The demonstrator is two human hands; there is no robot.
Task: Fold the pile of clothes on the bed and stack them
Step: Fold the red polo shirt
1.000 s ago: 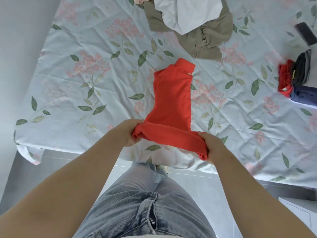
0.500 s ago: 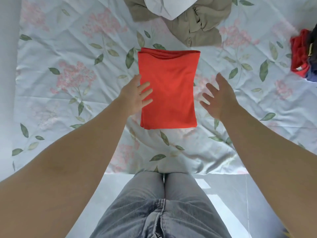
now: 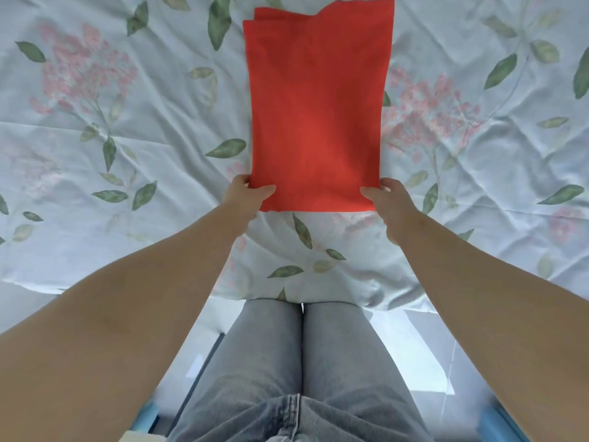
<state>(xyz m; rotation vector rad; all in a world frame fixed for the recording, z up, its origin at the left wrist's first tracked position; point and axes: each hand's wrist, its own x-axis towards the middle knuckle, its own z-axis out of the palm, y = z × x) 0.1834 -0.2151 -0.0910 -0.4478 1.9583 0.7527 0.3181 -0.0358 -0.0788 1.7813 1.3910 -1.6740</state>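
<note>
Head cam looks straight down on the red garment [image 3: 315, 116], which is folded into a tall, neat rectangle and lies flat on the bed sheet [image 3: 127, 138], roughly in the middle of the view and running away from the person. Colour is a bright orange-red, plain all over. Surface is pretty smooth, only some soft shading across the middle. At the far end you can see the stacked layers peeking out on the left side, and the far right corner sits a bit further out than the left, so that edge has a small step in it.

Left hand [image 3: 247, 194] has the near left corner: thumb lying on top of the fabric, the other fingers curled at the side edge, so it's a pinch. Right hand [image 3: 387, 199] does the same on the near right corner, thumb on top, fingers wrapped round the side. Whether the corners are lifted off the sheet I can't tell.

Sheet is pale blue-white with pink flower clusters and green leaves, lots of creases. Below its edge are the person's legs in light grey jeans [image 3: 302, 362], standing right up against the bed, over a pale floor [image 3: 424, 355].
</note>
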